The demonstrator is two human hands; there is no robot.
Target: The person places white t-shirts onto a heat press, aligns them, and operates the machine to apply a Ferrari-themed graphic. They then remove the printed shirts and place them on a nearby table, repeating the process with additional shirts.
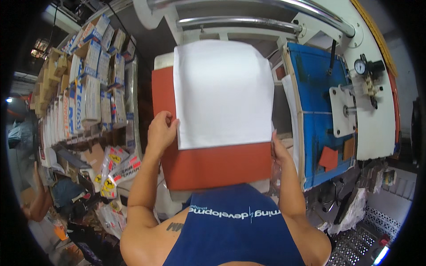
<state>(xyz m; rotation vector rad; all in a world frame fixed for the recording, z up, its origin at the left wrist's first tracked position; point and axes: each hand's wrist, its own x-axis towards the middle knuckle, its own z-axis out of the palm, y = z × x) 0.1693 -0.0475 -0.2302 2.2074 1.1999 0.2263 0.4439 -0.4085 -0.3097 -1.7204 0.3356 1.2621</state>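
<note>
A white cloth panel (224, 95) with a rounded far edge lies nearly flat over a reddish-brown pad (217, 166) in front of me. The pad shows along its left side and in a broad strip on the near side. My left hand (162, 128) is at the cloth's left edge, fingers curled and closed on it near the lower corner. At the opposite edge, my right hand (279, 147) has its fingers pressed together by the lower right corner, partly hidden by the cloth's side.
A blue framed flat panel (317, 84) with a metal bracket (343, 111) stands to the right, beside a pressure gauge (360, 67). Chrome rails (239, 21) cross the far side. Stacked boxes (91, 84) fill shelves at left, above printed sheets (116, 170). Another person's arm (37, 199) shows at far left.
</note>
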